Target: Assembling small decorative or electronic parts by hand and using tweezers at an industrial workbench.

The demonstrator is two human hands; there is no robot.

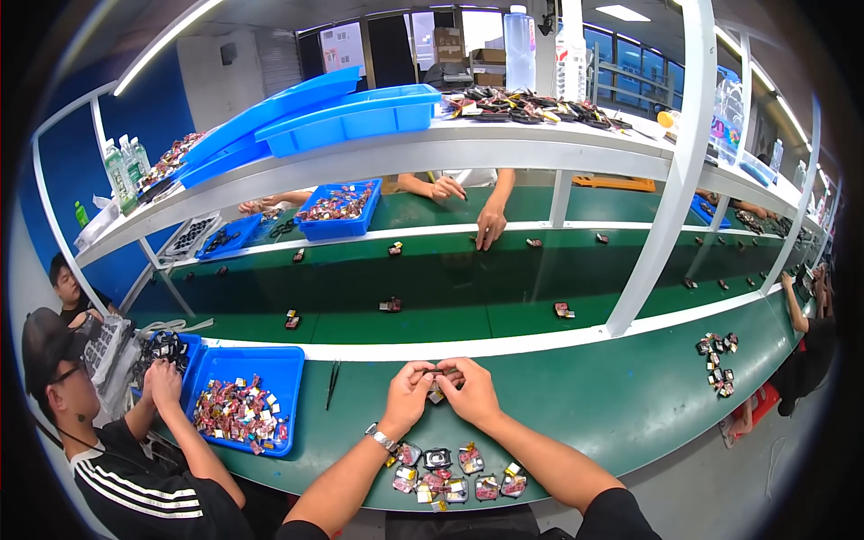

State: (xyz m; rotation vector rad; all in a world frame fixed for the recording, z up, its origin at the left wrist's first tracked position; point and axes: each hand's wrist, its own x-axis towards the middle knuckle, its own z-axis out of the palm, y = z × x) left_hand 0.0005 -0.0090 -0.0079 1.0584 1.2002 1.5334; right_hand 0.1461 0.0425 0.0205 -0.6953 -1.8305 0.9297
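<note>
My left hand (409, 392) and my right hand (471, 391) meet over the green bench, both closed with fingertips pressed on a small dark electronic housing (436, 394). Most of that piece is hidden by the fingers. Between my forearms lie several similar black housings, some with red circuit boards and silver or yellow parts (487, 487). One black housing (437, 459) among them shows a pale centre. Left of my left hand, a pair of dark tweezers (333, 384) lies on the bench.
A blue tray (295, 378) of small red boards stands to the left, beside a co-worker (135, 450). Assemblies ride on the green conveyor (432, 328) beyond a white rail. More assemblies (716, 364) lie to the right. A white shelf (504, 148) carrying blue trays and bottles spans above.
</note>
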